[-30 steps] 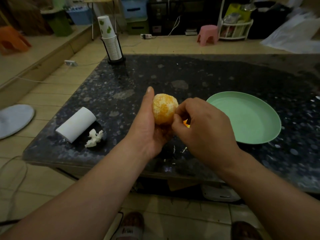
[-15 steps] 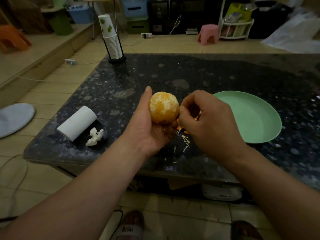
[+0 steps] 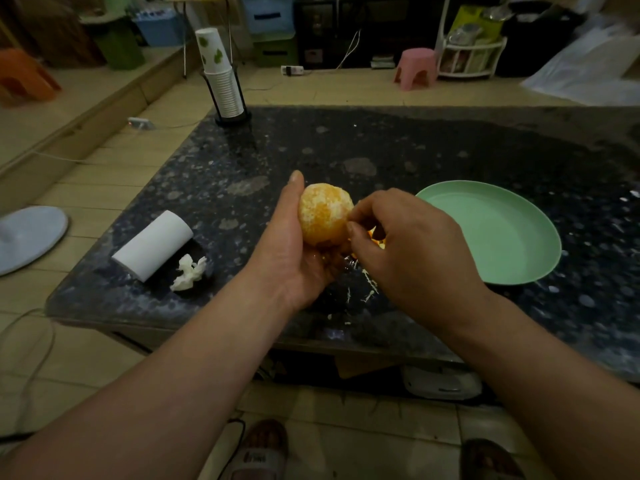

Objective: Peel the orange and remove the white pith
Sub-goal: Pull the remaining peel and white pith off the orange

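Orange (image 3: 323, 216) in hands (image 3: 294, 261), green plate (image 3: 502, 237) just right, paper roll (image 3: 152, 245) left

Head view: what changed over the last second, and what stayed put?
The right hand shifted its pinching fingertips from the lower right of the peeled orange up to its right side. More white pith strands show on the dark stone table beneath. The left hand still holds the orange; the green plate and white paper roll lie as before.
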`<state>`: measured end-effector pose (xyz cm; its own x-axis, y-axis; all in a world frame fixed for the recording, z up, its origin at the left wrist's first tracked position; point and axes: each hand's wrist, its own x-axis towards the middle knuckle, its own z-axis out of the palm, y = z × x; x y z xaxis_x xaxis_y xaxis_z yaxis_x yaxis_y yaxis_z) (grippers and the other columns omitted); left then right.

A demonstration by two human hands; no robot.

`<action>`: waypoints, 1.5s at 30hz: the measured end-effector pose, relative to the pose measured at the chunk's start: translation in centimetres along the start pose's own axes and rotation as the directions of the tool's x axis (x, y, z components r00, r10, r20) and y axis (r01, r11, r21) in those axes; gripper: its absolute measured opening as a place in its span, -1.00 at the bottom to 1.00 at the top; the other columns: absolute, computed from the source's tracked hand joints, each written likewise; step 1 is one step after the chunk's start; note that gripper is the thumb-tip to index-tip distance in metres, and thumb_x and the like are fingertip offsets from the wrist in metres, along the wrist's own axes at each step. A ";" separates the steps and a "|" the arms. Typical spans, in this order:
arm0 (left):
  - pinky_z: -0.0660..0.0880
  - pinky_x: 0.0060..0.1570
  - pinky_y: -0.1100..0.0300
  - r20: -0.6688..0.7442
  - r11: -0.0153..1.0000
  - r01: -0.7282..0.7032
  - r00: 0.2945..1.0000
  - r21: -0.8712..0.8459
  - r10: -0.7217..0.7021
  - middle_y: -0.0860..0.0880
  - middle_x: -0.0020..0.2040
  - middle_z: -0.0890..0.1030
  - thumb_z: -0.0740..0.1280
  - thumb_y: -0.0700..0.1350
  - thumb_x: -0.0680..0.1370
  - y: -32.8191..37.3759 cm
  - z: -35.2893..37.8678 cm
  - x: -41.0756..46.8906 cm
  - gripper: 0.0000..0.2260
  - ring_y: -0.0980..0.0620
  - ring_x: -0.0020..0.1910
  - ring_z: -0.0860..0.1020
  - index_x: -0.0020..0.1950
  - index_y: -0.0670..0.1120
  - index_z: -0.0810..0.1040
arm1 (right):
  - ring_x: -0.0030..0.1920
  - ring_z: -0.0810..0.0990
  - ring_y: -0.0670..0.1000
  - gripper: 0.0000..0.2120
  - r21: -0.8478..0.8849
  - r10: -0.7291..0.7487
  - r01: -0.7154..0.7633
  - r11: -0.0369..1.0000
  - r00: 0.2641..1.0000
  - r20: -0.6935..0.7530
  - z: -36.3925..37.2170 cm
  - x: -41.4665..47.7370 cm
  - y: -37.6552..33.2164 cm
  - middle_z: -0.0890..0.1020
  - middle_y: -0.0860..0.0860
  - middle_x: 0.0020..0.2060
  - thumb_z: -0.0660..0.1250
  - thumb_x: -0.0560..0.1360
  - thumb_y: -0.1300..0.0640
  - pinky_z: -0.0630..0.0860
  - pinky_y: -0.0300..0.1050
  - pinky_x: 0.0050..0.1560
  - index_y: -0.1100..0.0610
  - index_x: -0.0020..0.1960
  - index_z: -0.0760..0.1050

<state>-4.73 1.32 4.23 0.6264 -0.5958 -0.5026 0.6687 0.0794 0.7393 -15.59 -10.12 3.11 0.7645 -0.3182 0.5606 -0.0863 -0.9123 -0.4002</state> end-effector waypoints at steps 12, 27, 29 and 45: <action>0.53 0.11 -0.01 -0.005 0.995 -0.071 0.997 0.067 0.072 -0.07 -0.09 0.74 0.30 0.43 0.58 -0.1 0.5 0.0 -0.47 -0.03 -0.15 0.65 0.10 -0.03 0.68 | -0.22 0.52 0.01 -0.89 -0.075 0.003 -0.005 0.997 1.000 -0.024 0.4 -0.1 -0.3 0.60 -0.03 -0.17 0.34 0.61 0.05 0.55 0.08 -0.27 0.07 -0.03 0.58; 0.49 -0.19 0.15 0.049 1.000 0.016 0.999 0.024 -0.017 -0.09 -0.12 0.73 0.28 0.44 0.57 0.2 0.0 -0.2 -0.44 0.00 -0.29 0.61 0.03 -0.05 0.70 | -0.25 0.52 -0.05 -0.92 0.114 0.076 -0.068 0.991 0.994 -0.073 -0.3 0.2 0.5 0.58 -0.09 -0.22 0.43 0.56 0.14 0.55 0.04 -0.27 0.05 -0.09 0.55; 0.42 -0.21 0.18 0.078 0.998 0.068 0.995 -0.005 -0.068 -0.12 -0.09 0.74 0.26 0.46 0.57 0.3 -0.2 -0.2 -0.38 0.00 -0.32 0.55 0.11 -0.09 0.68 | -0.21 0.56 -0.06 -0.94 0.158 0.113 -0.104 0.982 0.992 -0.052 -0.5 0.4 1.0 0.61 -0.09 -0.20 0.41 0.59 0.11 0.57 0.07 -0.20 0.04 -0.06 0.58; 0.54 -0.25 0.18 -0.037 0.996 0.085 0.996 -0.036 -0.086 -0.08 -0.16 0.71 0.31 0.47 0.54 -0.2 -0.3 0.1 -0.40 0.00 -0.35 0.62 0.18 -0.04 0.68 | -0.22 0.52 -0.05 -0.94 -0.023 -0.027 0.028 0.999 0.999 0.040 -0.1 0.1 -0.1 0.61 -0.08 -0.18 0.41 0.61 0.05 0.54 -0.01 -0.26 0.01 -0.03 0.61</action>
<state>-4.69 1.43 3.88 0.5807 -0.5703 -0.5810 0.7337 0.0574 0.6770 -15.52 -10.09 3.27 0.7915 -0.2826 0.5418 -0.0791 -0.9266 -0.3678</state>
